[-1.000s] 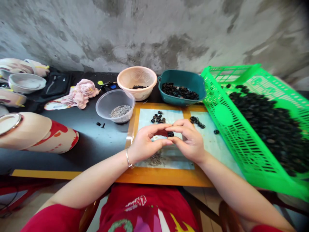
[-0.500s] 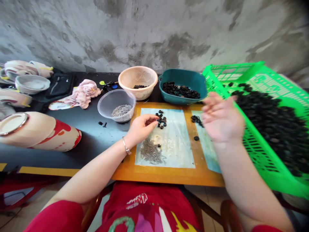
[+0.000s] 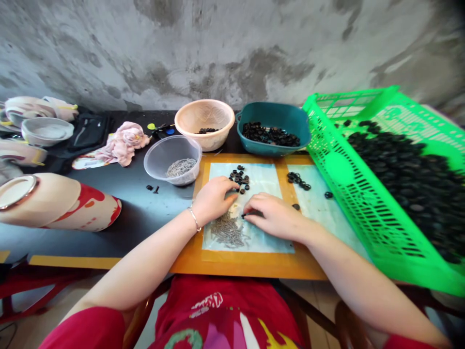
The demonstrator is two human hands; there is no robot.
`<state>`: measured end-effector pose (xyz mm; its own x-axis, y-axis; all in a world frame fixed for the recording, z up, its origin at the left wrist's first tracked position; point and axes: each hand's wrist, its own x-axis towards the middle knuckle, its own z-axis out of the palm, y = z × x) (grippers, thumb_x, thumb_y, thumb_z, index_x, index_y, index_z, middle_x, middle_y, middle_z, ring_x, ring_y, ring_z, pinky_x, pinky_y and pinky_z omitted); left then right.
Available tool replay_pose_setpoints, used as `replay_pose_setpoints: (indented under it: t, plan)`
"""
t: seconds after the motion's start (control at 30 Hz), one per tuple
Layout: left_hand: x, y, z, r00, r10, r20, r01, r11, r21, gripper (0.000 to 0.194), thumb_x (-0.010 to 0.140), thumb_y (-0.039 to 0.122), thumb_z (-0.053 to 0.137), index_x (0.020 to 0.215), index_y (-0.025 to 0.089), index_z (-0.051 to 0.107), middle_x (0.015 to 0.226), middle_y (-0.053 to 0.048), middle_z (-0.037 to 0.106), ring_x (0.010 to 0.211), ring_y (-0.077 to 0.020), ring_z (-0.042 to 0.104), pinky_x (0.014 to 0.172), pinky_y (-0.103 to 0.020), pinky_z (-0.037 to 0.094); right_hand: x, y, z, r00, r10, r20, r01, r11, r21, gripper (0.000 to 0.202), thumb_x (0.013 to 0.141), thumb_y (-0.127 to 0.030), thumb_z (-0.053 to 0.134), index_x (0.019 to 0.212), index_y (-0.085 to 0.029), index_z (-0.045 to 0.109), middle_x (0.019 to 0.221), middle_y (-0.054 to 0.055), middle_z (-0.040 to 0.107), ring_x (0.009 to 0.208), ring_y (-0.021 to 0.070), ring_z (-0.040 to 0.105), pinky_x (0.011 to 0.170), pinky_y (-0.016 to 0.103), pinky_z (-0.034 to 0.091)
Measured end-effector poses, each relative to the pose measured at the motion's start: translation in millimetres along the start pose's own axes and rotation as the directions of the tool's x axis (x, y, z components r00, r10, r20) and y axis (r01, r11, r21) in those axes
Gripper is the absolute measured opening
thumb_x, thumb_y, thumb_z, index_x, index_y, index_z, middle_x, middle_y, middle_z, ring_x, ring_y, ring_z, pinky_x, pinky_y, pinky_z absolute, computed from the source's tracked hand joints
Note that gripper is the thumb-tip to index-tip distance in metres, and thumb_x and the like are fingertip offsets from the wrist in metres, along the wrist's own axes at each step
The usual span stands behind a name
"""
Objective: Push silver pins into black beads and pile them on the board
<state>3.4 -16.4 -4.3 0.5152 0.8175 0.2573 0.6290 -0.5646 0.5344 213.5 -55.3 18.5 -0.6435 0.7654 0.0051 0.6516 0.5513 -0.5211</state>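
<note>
My left hand (image 3: 215, 198) reaches in over the sheet with thumb and forefinger drawn together on a small black round part at the edge of a loose cluster of black round parts (image 3: 240, 177). Facing it, my right hand (image 3: 274, 214) lies low over the sheet, its fingertips closed on a small black piece (image 3: 243, 216). Beneath my left wrist is a pile of thin metal pins (image 3: 228, 230). The pale blue sheet (image 3: 267, 245) under both hands is set on an orange-brown board (image 3: 225, 265).
Behind the board stand a clear bowl of pins (image 3: 152, 162), a peach bowl (image 3: 205, 110) and a teal basin (image 3: 274, 112), the last two holding black parts. A green crate (image 3: 370, 208) heaped with black parts borders the right. Leftward are a tumbler (image 3: 61, 201) and a pink cloth (image 3: 125, 143).
My right hand has come down and left from beside the green crate to the sheet, its fingers now closed. A black round part now lies near the crate. The left hand has shifted little.
</note>
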Motion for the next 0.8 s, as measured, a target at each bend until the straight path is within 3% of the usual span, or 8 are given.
replay_pose_setpoints:
  t: [0.17,0.3,0.37,0.47,0.57,0.8]
  plan:
    - [4.1,1.4,7.7,0.999,0.040,0.026,-0.043,0.994,0.102,0.026,0.089,0.025,0.062,0.113,0.016,0.067,0.098,-0.009,0.067,0.098,-0.0237,0.062,0.093,-0.040,0.049,-0.8,18.7,-13.7,0.977,0.158,-0.143,-0.178,0.973,-0.146,0.006,0.087,-0.019,0.065,0.091,-0.019,0.070,0.092,0.007,0.070,0.090,0.0245,0.064,0.081,0.039,0.049]
    - [8.2,4.0,10.9,0.995,0.061,0.073,-0.070,0.990,0.119,0.025,0.091,0.027,0.060,0.113,0.018,0.069,0.098,-0.009,0.064,0.098,-0.0233,0.061,0.091,-0.039,0.049,-0.2,22.1,-13.6,0.964,0.165,-0.209,-0.205,0.960,-0.190,0.008,0.084,-0.019,0.069,0.092,-0.020,0.069,0.091,0.007,0.070,0.090,0.0256,0.063,0.079,0.039,0.049]
    - [8.8,4.5,11.4,0.993,0.070,0.092,-0.080,0.991,0.111,0.023,0.092,0.027,0.059,0.109,0.018,0.071,0.097,-0.009,0.064,0.097,-0.0232,0.061,0.090,-0.039,0.049,0.2,16.8,-9.6,0.975,0.128,-0.181,-0.152,0.980,-0.130,0.009,0.083,-0.018,0.070,0.092,-0.020,0.068,0.091,0.006,0.069,0.091,0.0243,0.062,0.081,0.039,0.049]
    - [7.8,3.9,11.2,0.992,0.084,0.096,-0.092,0.992,0.084,0.020,0.091,0.024,0.058,0.105,0.018,0.072,0.097,-0.008,0.063,0.096,-0.0226,0.060,0.090,-0.038,0.049,0.8,5.5,-1.8,0.999,-0.003,-0.049,0.002,1.000,-0.007,0.004,0.086,-0.015,0.068,0.088,-0.019,0.068,0.088,0.004,0.067,0.090,0.0210,0.060,0.083,0.037,0.049]
    - [5.2,2.5,10.2,0.993,0.087,0.084,-0.092,0.994,0.059,0.018,0.089,0.023,0.061,0.101,0.018,0.072,0.098,-0.008,0.062,0.095,-0.0223,0.060,0.090,-0.038,0.050,1.1,-1.9,5.7,0.993,-0.113,0.043,0.111,0.992,0.059,0.007,0.088,-0.013,0.066,0.089,-0.019,0.069,0.090,0.004,0.067,0.093,0.0198,0.059,0.086,0.036,0.048]
    - [1.0,4.8,2.8,0.998,0.057,-0.036,-0.060,0.994,-0.089,0.013,0.081,0.015,0.066,0.093,0.018,0.070,0.098,-0.007,0.069,0.097,-0.0211,0.064,0.092,-0.039,0.051,0.0,-1.5,11.2,0.990,-0.109,0.088,0.108,0.994,0.019,0.007,0.089,-0.012,0.063,0.086,-0.018,0.065,0.088,0.004,0.064,0.088,0.0194,0.056,0.081,0.035,0.048]
